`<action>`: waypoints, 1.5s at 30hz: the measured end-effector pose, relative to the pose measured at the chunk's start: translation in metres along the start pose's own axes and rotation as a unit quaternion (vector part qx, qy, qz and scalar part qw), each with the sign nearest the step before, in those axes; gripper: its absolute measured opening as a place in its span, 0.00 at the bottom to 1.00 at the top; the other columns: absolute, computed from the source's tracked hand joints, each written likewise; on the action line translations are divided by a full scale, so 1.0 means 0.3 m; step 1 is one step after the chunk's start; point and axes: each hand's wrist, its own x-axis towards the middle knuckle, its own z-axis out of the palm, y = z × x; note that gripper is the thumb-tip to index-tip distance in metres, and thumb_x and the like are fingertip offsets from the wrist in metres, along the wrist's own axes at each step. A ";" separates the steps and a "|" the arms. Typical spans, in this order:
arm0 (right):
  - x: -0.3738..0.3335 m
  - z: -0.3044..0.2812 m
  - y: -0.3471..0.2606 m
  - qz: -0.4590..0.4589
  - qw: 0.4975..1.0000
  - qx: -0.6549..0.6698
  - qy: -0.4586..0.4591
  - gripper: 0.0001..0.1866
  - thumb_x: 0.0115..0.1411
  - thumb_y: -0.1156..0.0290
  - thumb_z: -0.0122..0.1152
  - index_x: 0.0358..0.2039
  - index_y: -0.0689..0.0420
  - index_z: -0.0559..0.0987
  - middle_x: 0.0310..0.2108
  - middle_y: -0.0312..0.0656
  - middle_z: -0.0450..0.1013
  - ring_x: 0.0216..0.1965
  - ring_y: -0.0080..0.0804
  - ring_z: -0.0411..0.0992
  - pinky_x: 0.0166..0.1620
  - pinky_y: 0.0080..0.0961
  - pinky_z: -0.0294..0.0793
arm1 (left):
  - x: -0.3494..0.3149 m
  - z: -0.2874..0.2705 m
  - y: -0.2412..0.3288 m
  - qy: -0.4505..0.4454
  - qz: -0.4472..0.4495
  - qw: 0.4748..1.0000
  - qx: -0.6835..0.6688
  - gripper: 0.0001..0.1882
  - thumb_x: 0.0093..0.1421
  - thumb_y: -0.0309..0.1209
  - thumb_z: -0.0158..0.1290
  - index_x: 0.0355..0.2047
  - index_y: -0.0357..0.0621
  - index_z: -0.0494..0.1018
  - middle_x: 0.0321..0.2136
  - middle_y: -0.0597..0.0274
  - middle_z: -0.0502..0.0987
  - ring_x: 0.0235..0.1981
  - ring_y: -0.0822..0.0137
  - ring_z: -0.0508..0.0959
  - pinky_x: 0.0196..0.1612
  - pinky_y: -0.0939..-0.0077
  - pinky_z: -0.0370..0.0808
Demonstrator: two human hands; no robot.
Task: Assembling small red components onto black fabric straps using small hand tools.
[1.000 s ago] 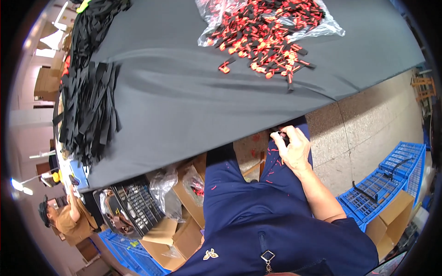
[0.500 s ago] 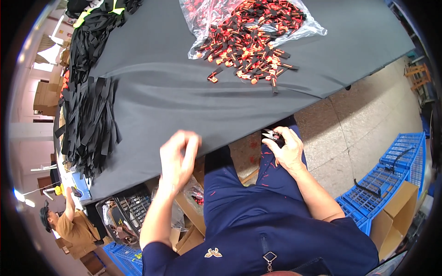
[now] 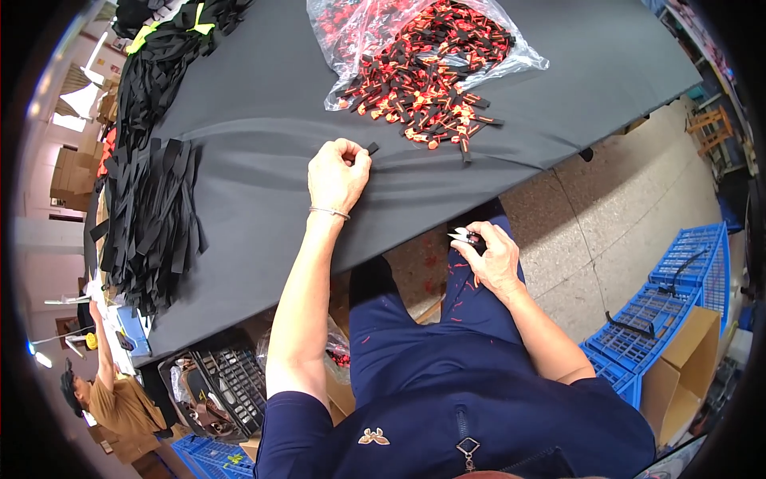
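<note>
My left hand (image 3: 338,174) reaches over the table and pinches a small black strap piece (image 3: 373,148), whose dark end sticks out past the fingertips; the rest is covered by my fingers. Just beyond it lies a heap of small black and orange-red strap pieces (image 3: 439,88), spilling from a clear plastic bag (image 3: 523,57). Over my right thigh, my right hand (image 3: 496,259) is closed around small thread snips (image 3: 463,235) with their pointed blades showing toward the left.
Black cloth covers the table (image 3: 247,223). Long black straps (image 3: 155,223) are piled at its left. A black crate (image 3: 227,383) stands below the near edge. Blue crates (image 3: 650,311) and a cardboard box (image 3: 678,367) sit at the right. Another person (image 3: 120,399) works at far left.
My left hand has moved forward from the table's near edge to the heap and taken hold of the loose strap piece there. My right hand stays over my thigh with the snips.
</note>
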 end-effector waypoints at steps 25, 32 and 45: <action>0.053 -0.056 -0.248 0.196 0.872 0.433 -0.119 0.07 0.60 0.73 0.60 0.28 0.61 0.75 0.21 0.32 0.73 0.23 0.11 0.67 0.26 0.12 0.67 | -0.522 -0.037 0.147 -0.262 -0.216 0.762 -0.552 0.10 0.58 0.26 0.56 0.39 0.33 0.75 0.32 0.57 0.80 0.31 0.73 0.79 0.38 0.79 0.78; 0.035 -0.107 -0.223 0.138 0.942 0.296 -0.081 0.29 0.52 0.69 0.68 0.53 0.60 0.69 0.35 0.43 0.75 0.37 0.26 0.73 0.42 0.24 0.73 | -0.537 -0.023 0.161 -0.231 -0.273 0.759 -0.544 0.11 0.60 0.29 0.55 0.39 0.33 0.75 0.28 0.59 0.80 0.25 0.75 0.78 0.33 0.81 0.78; -0.007 -0.125 -0.181 -0.136 0.990 -0.031 0.013 0.11 0.47 0.68 0.70 0.29 0.57 0.77 0.24 0.36 0.74 0.21 0.34 0.68 0.25 0.27 0.68 | -0.545 -0.014 0.179 -0.203 -0.279 0.779 -0.523 0.09 0.59 0.26 0.53 0.37 0.34 0.76 0.25 0.62 0.79 0.23 0.80 0.75 0.30 0.87 0.74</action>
